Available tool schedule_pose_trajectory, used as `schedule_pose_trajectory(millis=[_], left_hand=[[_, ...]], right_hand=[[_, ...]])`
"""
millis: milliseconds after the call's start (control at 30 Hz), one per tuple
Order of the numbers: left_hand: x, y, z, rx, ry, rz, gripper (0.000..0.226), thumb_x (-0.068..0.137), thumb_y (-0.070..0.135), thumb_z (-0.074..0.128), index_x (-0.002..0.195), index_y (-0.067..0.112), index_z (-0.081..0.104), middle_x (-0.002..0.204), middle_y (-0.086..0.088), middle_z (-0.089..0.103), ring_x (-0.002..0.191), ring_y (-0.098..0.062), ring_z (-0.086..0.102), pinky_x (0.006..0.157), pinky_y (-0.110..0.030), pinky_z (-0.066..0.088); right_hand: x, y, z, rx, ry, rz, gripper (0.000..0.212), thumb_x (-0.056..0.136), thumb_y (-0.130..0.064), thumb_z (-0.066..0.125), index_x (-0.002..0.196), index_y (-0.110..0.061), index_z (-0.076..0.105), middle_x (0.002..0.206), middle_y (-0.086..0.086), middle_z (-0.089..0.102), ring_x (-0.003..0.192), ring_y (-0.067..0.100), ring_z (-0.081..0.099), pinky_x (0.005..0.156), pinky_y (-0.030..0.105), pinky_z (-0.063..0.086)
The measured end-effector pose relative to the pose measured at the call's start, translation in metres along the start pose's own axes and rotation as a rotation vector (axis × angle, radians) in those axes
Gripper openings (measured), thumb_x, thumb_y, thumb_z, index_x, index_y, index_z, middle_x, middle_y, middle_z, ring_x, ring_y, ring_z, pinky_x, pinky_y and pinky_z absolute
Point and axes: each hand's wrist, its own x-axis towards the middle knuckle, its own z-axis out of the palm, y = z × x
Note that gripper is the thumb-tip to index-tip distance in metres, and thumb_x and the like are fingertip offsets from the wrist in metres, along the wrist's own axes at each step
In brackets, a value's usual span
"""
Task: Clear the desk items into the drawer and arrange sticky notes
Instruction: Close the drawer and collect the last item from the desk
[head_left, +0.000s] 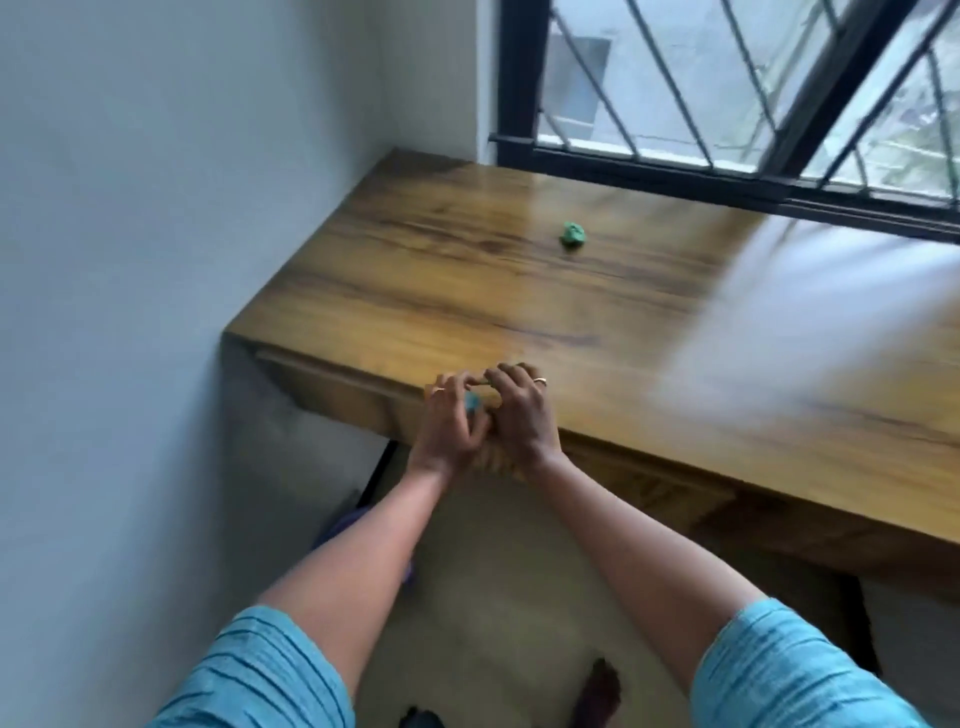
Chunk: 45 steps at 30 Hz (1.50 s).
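A room in a home: a wooden desk stands under a barred window, beside a plain wall.

Bare wood surrounds a small crumpled green ball lying mid-way across the glossy wooden counter. A white wall closes the left side, a black-barred window the back.

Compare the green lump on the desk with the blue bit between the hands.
The green lump lies free, far back on the desk; the blue bit is at the front edge, gripped in the left hand. The green lump shows whole; the blue bit is mostly hidden by that hand. Both are small.
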Motion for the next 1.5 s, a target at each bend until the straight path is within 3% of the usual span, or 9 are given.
schedule_pose_trajectory(millis=[100,200,400,533,633,800,1067,1267,1500], left_hand=[[-0.043,-0.049,-0.044,-0.067,0.064,-0.133,0.038,0.066,0.019,0.037,0.102,0.008,0.044,0.092,-0.023,0.056,0.089,-0.022,0.042,0.083,-0.032,0.032],[-0.091,-0.097,-0.067,-0.061,0.086,-0.399,0.041,0.066,0.015,0.034,0.097,-0.004,0.051,0.094,-0.025,0.055,0.090,-0.026,0.046,0.085,-0.031,0.034],[-0.182,-0.162,-0.063,-0.079,0.081,-1.044,0.032,0.081,-0.008,0.055,0.113,-0.008,0.054,0.115,-0.026,0.056,0.110,-0.040,0.051,0.095,-0.041,0.037],[-0.224,-0.205,-0.032,-0.152,-0.043,-1.243,0.022,0.085,0.008,0.059,0.106,0.000,0.060,0.103,-0.020,0.066,0.095,-0.034,0.062,0.073,-0.035,0.046],[-0.239,-0.232,-0.006,-0.210,-0.195,-1.328,0.016,0.089,0.011,0.055,0.102,0.002,0.057,0.096,-0.015,0.065,0.086,-0.029,0.061,0.064,-0.030,0.040],[-0.240,-0.282,0.025,-0.278,-0.153,-1.375,0.028,0.083,0.005,0.062,0.106,-0.009,0.057,0.105,-0.028,0.063,0.099,-0.039,0.062,0.071,-0.038,0.044],[-0.252,-0.321,0.042,-0.253,-0.089,-1.357,0.047,0.090,0.003,0.058,0.133,-0.006,0.042,0.132,-0.024,0.052,0.120,-0.036,0.053,0.098,-0.040,0.042],[-0.250,-0.293,0.028,-0.205,-0.050,-1.368,0.034,0.091,-0.002,0.049,0.125,-0.005,0.052,0.123,-0.024,0.058,0.114,-0.036,0.056,0.084,-0.029,0.042],[-0.174,-0.228,-0.019,-0.120,0.078,-1.215,0.043,0.089,-0.006,0.044,0.132,0.001,0.048,0.132,-0.017,0.051,0.121,-0.031,0.050,0.102,-0.034,0.038]], right_hand=[[-0.019,-0.038,0.037,-0.088,-0.015,-0.198,0.025,0.078,-0.014,0.051,0.089,-0.005,0.071,0.082,0.010,0.069,0.078,0.032,0.066,0.061,0.031,0.055],[-0.045,-0.065,0.079,-0.082,-0.078,-0.232,0.037,0.072,-0.007,0.043,0.095,-0.006,0.072,0.086,0.009,0.070,0.077,0.031,0.066,0.059,0.029,0.054],[-0.095,-0.089,0.160,0.075,-0.665,0.225,0.035,0.091,-0.006,0.045,0.121,-0.016,0.059,0.111,0.010,0.063,0.098,0.030,0.059,0.079,0.036,0.049],[-0.111,-0.088,0.224,0.172,-0.824,0.515,0.020,0.096,-0.014,0.044,0.100,-0.007,0.063,0.098,0.016,0.066,0.074,0.022,0.051,0.065,0.030,0.039],[-0.118,-0.080,0.272,0.144,-0.900,0.573,0.026,0.097,-0.017,0.043,0.110,-0.004,0.061,0.105,0.020,0.064,0.084,0.030,0.058,0.067,0.031,0.042],[-0.117,-0.070,0.333,0.109,-0.955,0.582,0.034,0.099,-0.015,0.036,0.127,-0.006,0.054,0.125,0.018,0.057,0.114,0.034,0.054,0.086,0.031,0.042],[-0.128,-0.052,0.380,-0.010,-0.893,0.471,0.038,0.097,-0.006,0.036,0.132,-0.008,0.050,0.137,0.011,0.051,0.124,0.028,0.048,0.099,0.031,0.037],[-0.133,-0.058,0.354,-0.026,-0.903,0.432,0.040,0.093,-0.003,0.040,0.130,-0.009,0.052,0.133,0.009,0.053,0.122,0.027,0.050,0.096,0.031,0.039],[-0.085,-0.089,0.272,0.025,-0.713,0.318,0.036,0.090,0.000,0.038,0.122,-0.004,0.054,0.125,0.012,0.054,0.113,0.030,0.053,0.081,0.030,0.041]])
